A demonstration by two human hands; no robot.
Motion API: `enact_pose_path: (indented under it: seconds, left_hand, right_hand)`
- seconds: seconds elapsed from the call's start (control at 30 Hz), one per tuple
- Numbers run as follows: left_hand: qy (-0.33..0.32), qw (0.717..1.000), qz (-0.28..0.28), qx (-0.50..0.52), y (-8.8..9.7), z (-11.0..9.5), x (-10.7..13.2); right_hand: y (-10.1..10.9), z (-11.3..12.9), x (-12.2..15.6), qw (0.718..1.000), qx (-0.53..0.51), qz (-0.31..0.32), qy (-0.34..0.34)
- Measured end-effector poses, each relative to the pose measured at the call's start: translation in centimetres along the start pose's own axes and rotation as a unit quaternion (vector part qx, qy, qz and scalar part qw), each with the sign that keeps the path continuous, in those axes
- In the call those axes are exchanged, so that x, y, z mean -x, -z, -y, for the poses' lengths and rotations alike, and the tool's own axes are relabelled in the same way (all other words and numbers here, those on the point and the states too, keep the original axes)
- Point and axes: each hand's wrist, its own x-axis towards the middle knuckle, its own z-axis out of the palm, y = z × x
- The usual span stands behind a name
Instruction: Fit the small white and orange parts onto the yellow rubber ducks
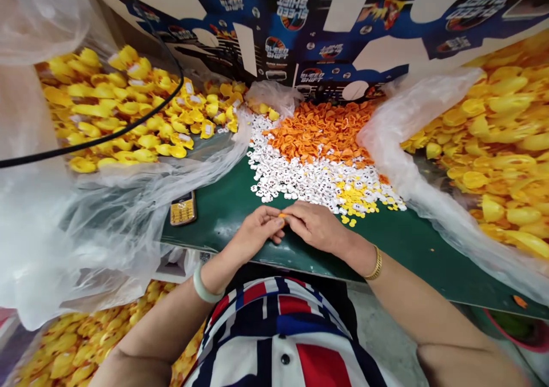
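My left hand (256, 231) and my right hand (315, 226) meet at the near edge of a green table (412, 244). Their fingertips pinch a small orange piece (282, 216) between them. Just beyond the hands lies a spread of small white round pieces (300, 181) with a patch of small yellow pieces (355, 201) at its right. Behind those is a heap of orange pieces (326, 132). A pale bangle circles my left wrist and a gold bracelet my right.
Clear plastic bags of yellow duck bodies lie at the left (128, 112) and right (501, 141). A gold mobile phone (183, 208) rests on the table left of my hands. Blue printed cardboard (300, 27) stands behind. A black cable (107, 135) crosses the left bag. More yellow ducks (72, 347) lie below.
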Motion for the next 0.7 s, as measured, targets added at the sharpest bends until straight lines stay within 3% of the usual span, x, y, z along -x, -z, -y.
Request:
enact_pose_path:
  seconds: [0.27,0.4,0.57,0.63,0.7]
  left_hand:
    - [0.001,0.991,0.049,-0.127,2.5,0.5,1.9]
    - [-0.072,0.969,-0.031,-0.235,3.9,-0.2,1.8]
    - [-0.204,0.869,-0.107,-0.438,4.7,-0.5,1.5]
    - [-0.201,0.864,-0.123,-0.445,4.9,-0.2,1.3]
    - [-0.181,0.893,-0.129,-0.391,4.9,0.1,1.0]
  right_hand:
    - [-1.3,1.2,1.1,0.992,-0.105,0.029,-0.06]
    - [-1.3,0.4,0.0,0.994,-0.069,0.014,-0.087]
    - [-2.8,0.3,-1.7,0.991,0.097,0.025,-0.091]
    - [-3.6,0.4,-2.1,0.984,0.143,0.029,-0.1]
    - [-4.1,0.5,-2.2,0.984,0.148,0.025,-0.094]
